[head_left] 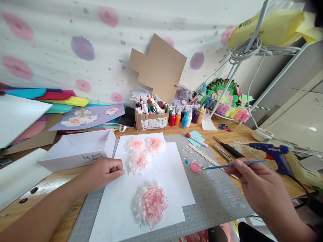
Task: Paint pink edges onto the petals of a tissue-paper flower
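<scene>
Between the fingers of my right hand is a thin blue paintbrush. Its tip reaches a small pool of pink paint on the grey cutting mat. My left hand rests with curled fingers at the left edge of a white paper sheet; whether anything is inside them is hidden. On the sheet, nearest me, lies a fluffy paper flower with pink-edged petals. Several paler pink and white flowers sit farther back on it. A blue paint drop is beside the pink pool.
Behind the mat stand a cardboard box of pens and several paint bottles. A blue glue gun with a cord lies right, near black-handled tweezers. A white box and a purple card with flowers are left.
</scene>
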Available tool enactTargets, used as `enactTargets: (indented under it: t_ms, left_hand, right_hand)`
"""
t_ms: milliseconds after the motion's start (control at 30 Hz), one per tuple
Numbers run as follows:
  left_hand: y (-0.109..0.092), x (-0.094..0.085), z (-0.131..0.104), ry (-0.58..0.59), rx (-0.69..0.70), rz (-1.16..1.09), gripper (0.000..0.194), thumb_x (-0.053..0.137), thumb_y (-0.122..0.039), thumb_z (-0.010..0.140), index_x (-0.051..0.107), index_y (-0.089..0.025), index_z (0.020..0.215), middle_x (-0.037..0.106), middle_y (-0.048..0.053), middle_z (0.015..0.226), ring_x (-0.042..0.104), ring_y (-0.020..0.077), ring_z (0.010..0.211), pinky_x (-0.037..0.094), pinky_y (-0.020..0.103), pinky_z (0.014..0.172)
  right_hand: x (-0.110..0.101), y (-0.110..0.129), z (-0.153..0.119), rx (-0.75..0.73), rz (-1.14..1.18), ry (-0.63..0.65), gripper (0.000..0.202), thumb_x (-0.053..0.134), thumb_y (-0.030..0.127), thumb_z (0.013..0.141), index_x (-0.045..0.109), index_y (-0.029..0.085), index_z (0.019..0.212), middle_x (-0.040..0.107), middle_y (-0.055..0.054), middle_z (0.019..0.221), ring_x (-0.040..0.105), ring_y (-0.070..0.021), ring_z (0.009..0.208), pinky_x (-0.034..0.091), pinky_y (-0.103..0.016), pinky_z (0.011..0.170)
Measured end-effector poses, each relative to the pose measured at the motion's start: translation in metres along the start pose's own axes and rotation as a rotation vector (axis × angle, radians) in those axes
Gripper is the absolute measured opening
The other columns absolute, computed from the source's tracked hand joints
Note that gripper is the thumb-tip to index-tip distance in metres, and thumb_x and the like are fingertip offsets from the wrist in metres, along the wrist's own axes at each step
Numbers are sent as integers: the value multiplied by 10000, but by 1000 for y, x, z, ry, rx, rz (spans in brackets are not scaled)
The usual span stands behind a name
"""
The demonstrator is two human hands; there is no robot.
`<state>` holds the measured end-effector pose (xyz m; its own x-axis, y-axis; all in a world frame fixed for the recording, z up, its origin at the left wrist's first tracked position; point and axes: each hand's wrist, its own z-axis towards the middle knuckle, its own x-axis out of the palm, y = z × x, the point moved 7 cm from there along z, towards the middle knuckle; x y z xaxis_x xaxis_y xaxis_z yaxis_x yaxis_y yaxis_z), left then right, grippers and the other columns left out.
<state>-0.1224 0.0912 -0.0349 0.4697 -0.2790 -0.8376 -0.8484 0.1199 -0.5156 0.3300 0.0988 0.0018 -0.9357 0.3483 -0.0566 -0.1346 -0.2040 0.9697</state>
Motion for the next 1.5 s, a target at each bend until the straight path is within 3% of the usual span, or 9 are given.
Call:
enactTargets:
  t_ms: [100,200,400,600,733,933,1067,1233,1500]
  left_hand:
    - [-1,1,-1,8,-1,-12,341,467,-495,857,502,-209,674,405,-48,572,358,128,562,261,249,546]
    - [-1,1,-2,2,-2,-14,342,465,-486,858,483,-206,661,394,-51,571,347,122,561,249,245,540]
    - [-3,-1,-1,-37,17,7,355,445,-489,857,469,-203,649,378,-55,564,348,114,548,260,228,522]
    - [-2,-4,-2,-31,4,37,404,460,-553,828,570,-193,681,484,-42,559,434,122,555,317,230,547]
    - [0,-6,-2,-20,-55,65,400,502,-570,825,628,-195,765,549,-52,580,463,116,567,333,225,574]
    - [1,-12,-2,-37,-101,150,416,499,-607,783,647,-220,742,582,-67,552,481,108,525,339,240,565]
    - [10,-14,-1,-48,-137,197,473,490,-678,734,663,-238,741,604,-66,554,513,118,517,356,253,555]
    - [20,-16,-3,-79,-140,247,452,481,-659,744,666,-247,744,583,-74,550,501,109,507,347,255,553]
    - [29,-18,-9,-90,-41,280,326,540,-551,834,663,-252,789,596,-97,581,532,88,532,361,229,542]
  right_hand:
    - [1,-9,-2,169,98,-36,332,882,518,572,733,236,664,734,-35,632,685,-159,599,591,-241,593]
    - [3,-11,-3,222,171,-49,364,909,512,517,727,227,651,719,-36,604,666,-148,576,583,-217,564]
    - [8,-13,-2,227,227,-43,365,917,494,521,733,219,676,715,-19,609,680,-130,578,584,-182,563]
    - [22,10,-18,147,314,28,266,903,374,600,709,212,683,694,7,562,667,-118,504,577,-213,549]
    - [33,11,-34,240,274,60,277,913,351,576,695,229,695,690,38,581,669,-134,502,581,-267,573]
    - [51,15,-54,198,73,356,144,847,357,716,741,267,749,754,20,659,708,-112,607,552,-190,609]
    - [57,16,-59,139,-79,468,110,823,391,740,759,306,768,776,22,725,709,-122,622,536,-170,521]
    - [63,18,-56,97,-188,496,104,805,415,755,753,326,736,766,37,698,654,-100,518,489,-160,437]
    - [56,16,-55,37,-302,480,122,777,453,784,740,340,759,781,37,769,702,-137,627,492,-192,452]
